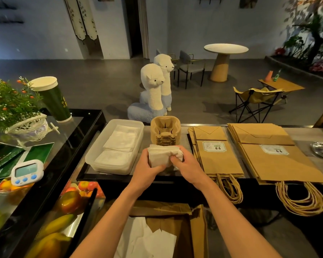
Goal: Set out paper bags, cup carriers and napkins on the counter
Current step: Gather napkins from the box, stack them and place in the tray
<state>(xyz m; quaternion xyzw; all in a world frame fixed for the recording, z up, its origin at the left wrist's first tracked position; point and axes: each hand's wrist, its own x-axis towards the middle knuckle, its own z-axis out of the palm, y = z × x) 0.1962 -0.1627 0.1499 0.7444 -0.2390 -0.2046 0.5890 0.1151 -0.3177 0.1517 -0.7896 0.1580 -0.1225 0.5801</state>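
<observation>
Left hand [147, 168]: I grip the napkin bundle [162, 153] from the left, fingers curled round it.
Right hand [186, 164]: I pinch its right edge.
Napkin bundle: held just in front of the cup carriers [165, 127].
Tub [93, 155]: left of the cup carriers, holding napkins.
Paper bags [220, 161]: right of the cup carriers.
Risk: loose sheets may slip out and scatter; my knuckles may topple the cup carriers.

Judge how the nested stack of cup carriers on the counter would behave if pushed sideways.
The cup carriers look like moulded pulp, so probably stiff and light. Nested closely, they would likely slide as one block. The stack is several layers high, so a high push might tip it.
</observation>
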